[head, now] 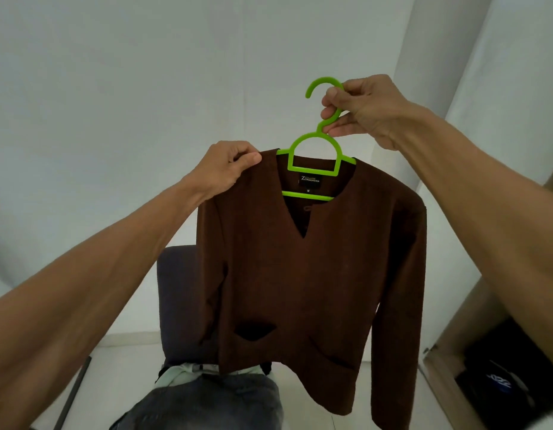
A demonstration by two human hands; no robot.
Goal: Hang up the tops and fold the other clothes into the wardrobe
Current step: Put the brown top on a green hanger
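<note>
A brown long-sleeved top point(315, 274) hangs on a bright green plastic hanger point(314, 156), held up in front of me against a white wall. My right hand point(362, 110) grips the hanger's neck just under the hook. My left hand point(228, 169) pinches the top's left shoulder beside the collar. A black label shows inside the neckline. Below the top, grey jeans point(213, 405) and a pale garment point(179, 372) lie on a dark chair point(176, 290).
The wardrobe's wooden side and open lower compartment point(473, 352) are at the right, with dark clothes point(504, 373) inside. A dark rod point(73, 395) lies on the white floor at the left. White walls stand ahead and to the right.
</note>
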